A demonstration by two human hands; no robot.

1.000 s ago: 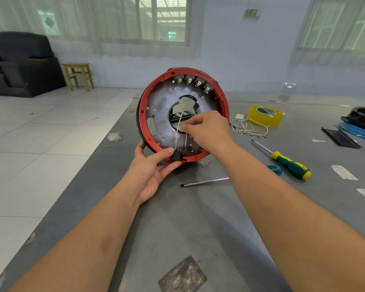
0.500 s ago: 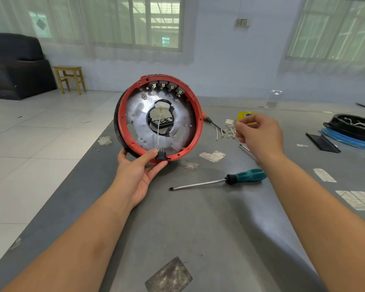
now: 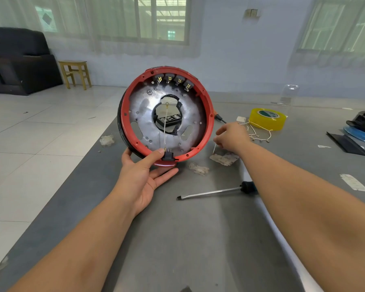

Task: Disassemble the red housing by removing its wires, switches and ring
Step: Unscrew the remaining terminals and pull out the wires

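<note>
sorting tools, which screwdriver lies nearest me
The teal-handled screwdriver, lying flat under the right forearm; the orange-handled one lies farther back behind the red housing.

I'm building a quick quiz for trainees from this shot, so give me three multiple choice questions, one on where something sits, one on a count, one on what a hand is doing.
1. Where does the flat screwdriver lie?
A. on the grey table, nearer the camera than the housing
B. inside the housing
C. on the stool

2. How many black switches sit along the top inside of the red housing?
A. two
B. four
C. six

3. What is the left hand doing?
A. resting flat on the table
B. gripping the screwdriver
C. holding the housing upright by its lower rim

Answers: 1 A, it lies on the table below the housing; 2 B, four show in a row; 3 C, the thumb lies over the lower rim.
</note>
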